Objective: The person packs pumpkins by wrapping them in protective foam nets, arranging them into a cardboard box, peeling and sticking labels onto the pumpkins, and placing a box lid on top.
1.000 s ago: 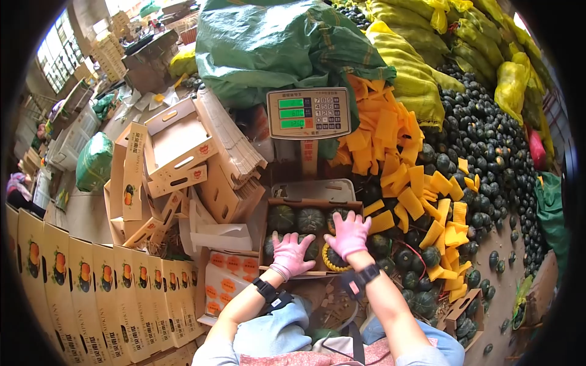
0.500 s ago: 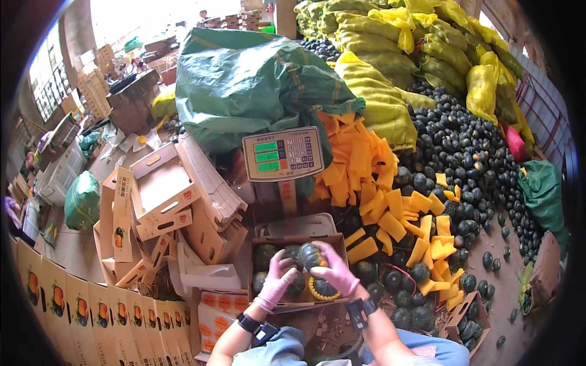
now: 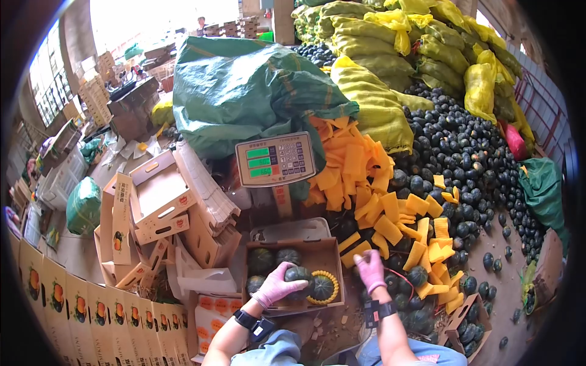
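Observation:
My left hand (image 3: 281, 287), in a pink glove, is closed around a dark green pumpkin (image 3: 297, 279) at the front middle of an open cardboard box (image 3: 339, 268). Whether that pumpkin rests on the bottom I cannot tell. Beside it in the box sits a pumpkin (image 3: 321, 287) ringed by a yellow foam net (image 3: 333, 288). More dark pumpkins (image 3: 261, 261) fill the left and back. To the right of the box, my right hand (image 3: 371, 272), also gloved, is raised with fingers apart over loose pumpkins (image 3: 400, 285), close to yellow foam sleeves (image 3: 354, 251).
Behind the box stands a scale display (image 3: 276, 160) with lit green readouts. A heap of foam sleeves (image 3: 351, 165) spills from a green sack (image 3: 244, 91). Flat and folded cartons (image 3: 162, 195) are on the left. Pumpkins (image 3: 452, 146) and yellow-green sacks (image 3: 372, 104) cover the right.
My right hand has moved from above the box to its right. The pumpkin with an orange patch, held up between both hands, no longer shows there. My left hand has shifted slightly right and down.

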`<action>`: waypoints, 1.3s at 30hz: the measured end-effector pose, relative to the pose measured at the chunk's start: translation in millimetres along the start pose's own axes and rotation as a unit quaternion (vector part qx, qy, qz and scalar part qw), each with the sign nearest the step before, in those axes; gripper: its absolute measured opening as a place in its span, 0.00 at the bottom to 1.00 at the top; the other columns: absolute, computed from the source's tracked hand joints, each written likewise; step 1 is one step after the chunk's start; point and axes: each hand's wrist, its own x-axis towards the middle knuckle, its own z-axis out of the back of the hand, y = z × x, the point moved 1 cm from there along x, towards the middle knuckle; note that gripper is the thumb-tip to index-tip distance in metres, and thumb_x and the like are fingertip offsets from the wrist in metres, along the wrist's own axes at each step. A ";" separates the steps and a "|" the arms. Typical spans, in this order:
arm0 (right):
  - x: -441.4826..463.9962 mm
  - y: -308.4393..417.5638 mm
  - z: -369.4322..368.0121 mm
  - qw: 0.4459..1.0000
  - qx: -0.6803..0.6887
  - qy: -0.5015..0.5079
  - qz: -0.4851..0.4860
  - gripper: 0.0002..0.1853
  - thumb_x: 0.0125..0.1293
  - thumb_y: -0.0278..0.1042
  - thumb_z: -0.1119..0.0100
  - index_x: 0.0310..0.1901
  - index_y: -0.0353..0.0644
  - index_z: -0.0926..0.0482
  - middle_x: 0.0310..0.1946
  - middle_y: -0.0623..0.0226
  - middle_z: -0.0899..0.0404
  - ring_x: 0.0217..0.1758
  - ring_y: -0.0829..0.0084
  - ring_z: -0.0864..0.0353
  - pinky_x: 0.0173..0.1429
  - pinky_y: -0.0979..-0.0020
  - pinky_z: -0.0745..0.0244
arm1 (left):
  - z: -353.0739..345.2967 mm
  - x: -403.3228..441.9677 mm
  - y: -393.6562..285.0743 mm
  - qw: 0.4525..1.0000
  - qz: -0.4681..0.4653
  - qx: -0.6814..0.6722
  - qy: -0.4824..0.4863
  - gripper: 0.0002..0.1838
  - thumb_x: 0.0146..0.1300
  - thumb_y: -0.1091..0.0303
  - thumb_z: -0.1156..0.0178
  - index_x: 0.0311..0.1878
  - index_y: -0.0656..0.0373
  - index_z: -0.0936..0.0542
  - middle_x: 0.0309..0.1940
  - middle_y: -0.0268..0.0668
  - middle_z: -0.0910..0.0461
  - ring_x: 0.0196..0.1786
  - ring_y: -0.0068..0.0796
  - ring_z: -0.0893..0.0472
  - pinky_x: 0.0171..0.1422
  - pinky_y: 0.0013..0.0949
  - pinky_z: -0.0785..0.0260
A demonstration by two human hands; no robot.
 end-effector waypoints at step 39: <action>-84.5 103.3 -30.1 0.835 0.455 0.310 -0.010 0.17 0.70 0.44 0.46 0.45 0.35 0.23 0.37 0.73 0.21 0.40 0.85 0.26 0.46 0.79 0.30 | -11.6 -43.5 -76.9 0.912 -0.343 0.221 -0.049 0.17 0.46 0.72 0.28 0.37 0.59 0.27 0.34 0.41 0.28 0.39 0.44 0.27 0.44 0.38 0.31</action>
